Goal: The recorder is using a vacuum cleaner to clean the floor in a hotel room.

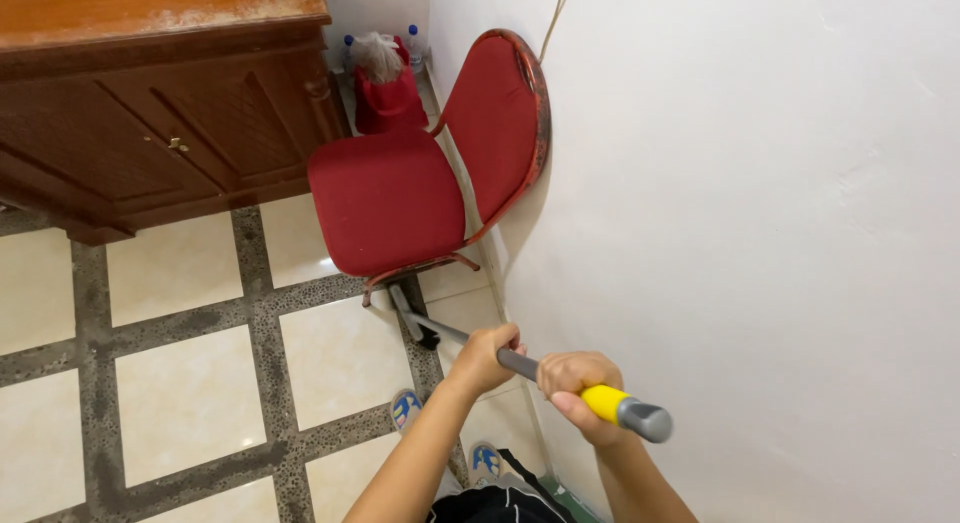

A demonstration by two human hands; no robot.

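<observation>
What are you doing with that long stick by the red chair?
A person grips a grey pole with both hands: the left hand lower down, the right hand by the yellow grip near the end. The pole's head sits on the tiled floor, just under the front of a red chair against the white wall. A wooden cabinet stands to the left.

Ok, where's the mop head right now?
In the head view, the mop head is on the tiled floor under the front edge of the red chair, near the white wall.
</observation>
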